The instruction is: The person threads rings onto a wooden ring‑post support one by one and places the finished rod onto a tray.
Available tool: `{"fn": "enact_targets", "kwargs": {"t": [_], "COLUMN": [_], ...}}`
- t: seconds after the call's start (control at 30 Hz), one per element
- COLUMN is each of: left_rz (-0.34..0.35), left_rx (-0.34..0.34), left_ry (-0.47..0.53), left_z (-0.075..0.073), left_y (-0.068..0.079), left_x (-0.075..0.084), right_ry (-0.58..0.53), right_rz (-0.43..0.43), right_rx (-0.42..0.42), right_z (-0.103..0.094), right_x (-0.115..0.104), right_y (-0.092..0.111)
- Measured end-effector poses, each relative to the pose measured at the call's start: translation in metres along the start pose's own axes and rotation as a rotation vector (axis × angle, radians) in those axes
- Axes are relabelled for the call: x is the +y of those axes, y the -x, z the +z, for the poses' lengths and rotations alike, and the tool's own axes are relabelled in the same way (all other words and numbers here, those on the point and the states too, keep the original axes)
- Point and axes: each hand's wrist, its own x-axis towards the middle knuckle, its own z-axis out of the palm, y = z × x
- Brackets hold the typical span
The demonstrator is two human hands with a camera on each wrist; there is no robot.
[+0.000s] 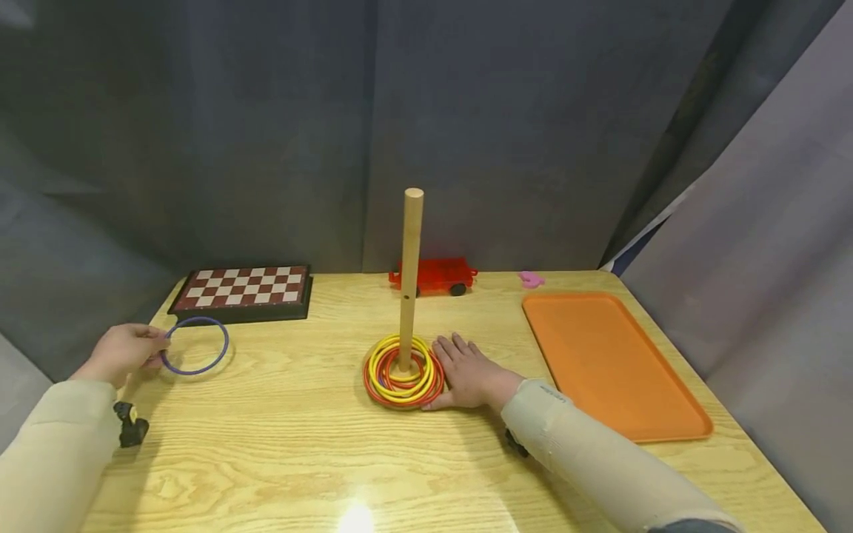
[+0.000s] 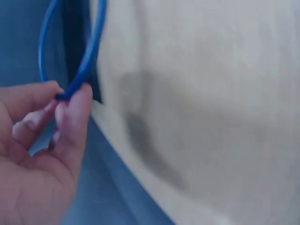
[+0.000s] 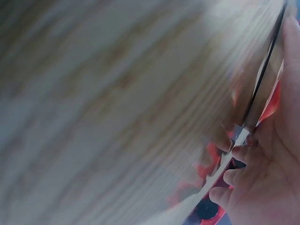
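At the table's left side my left hand (image 1: 126,348) pinches a thin blue ring (image 1: 227,343) between thumb and fingers. The left wrist view shows the pinch at the ring's lower end (image 2: 88,61), with the ring raised above the table. Mid-table stands an upright wooden peg (image 1: 409,274). Several yellow and red rings (image 1: 375,361) lie stacked around its foot, with a bit of blue showing among them. My right hand (image 1: 469,374) lies palm down beside the stack, fingers straight, thumb and fingertips right at the rings' right edge.
Behind the left hand lies a brown-and-white checkered board (image 1: 243,289). A red toy wagon (image 1: 445,275) stands at the back behind the peg, with a small pink piece (image 1: 531,279) to its right. An orange tray (image 1: 613,363) lies right of the right hand. Grey curtains (image 1: 266,133) enclose the table.
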Motion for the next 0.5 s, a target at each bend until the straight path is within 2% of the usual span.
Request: {"fn": "enact_targets", "kwargs": {"t": [0.1, 0.2, 0.37, 0.5], "left_rz": [0.023, 0.037, 0.074, 0.121], "left_rx": [-0.059, -0.092, -0.101, -0.122], "left_ry": [0.189, 0.320, 0.481, 0.596], "left_z": [-0.004, -0.008, -0.010, -0.005], "left_y": [0.000, -0.001, 0.001, 0.009], "left_x": [0.023, 0.054, 0.115, 0.170], "right_ry": [0.004, 0.009, 0.015, 0.008], "right_rz": [-0.001, 0.000, 0.002, 0.003], "right_rx": [-0.001, -0.003, -0.002, -0.002], "right_z": [0.000, 0.001, 0.001, 0.001], "right_x": [0.000, 0.000, 0.001, 0.001], "right_y": [0.000, 0.000, 0.001, 0.001]}}
